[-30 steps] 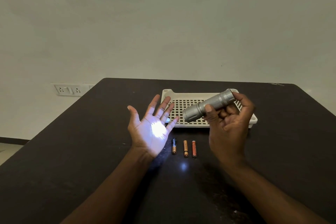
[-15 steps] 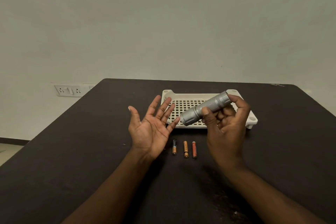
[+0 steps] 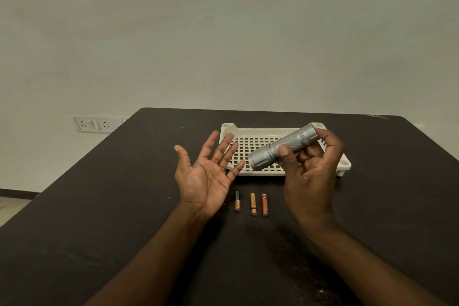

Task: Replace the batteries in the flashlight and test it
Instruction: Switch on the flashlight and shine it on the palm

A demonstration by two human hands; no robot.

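My right hand (image 3: 311, 169) grips a silver flashlight (image 3: 280, 149) above the table, its head tilted down and left toward my other palm. No light shows from it. My left hand (image 3: 206, 171) is held up beside it, palm open and facing the flashlight head, fingers spread, holding nothing. Three small batteries (image 3: 252, 204) lie side by side on the dark table between my wrists: a black-and-copper one, a gold one and an orange one.
A cream perforated plastic tray (image 3: 248, 136) sits on the black table (image 3: 99, 218) just behind my hands. A wall socket plate (image 3: 95, 124) is on the wall at the left, beyond the table's left edge.
One second ago a bright spot of light shone on my left palm and on the table. The light has gone out since, and both hands have hardly moved.
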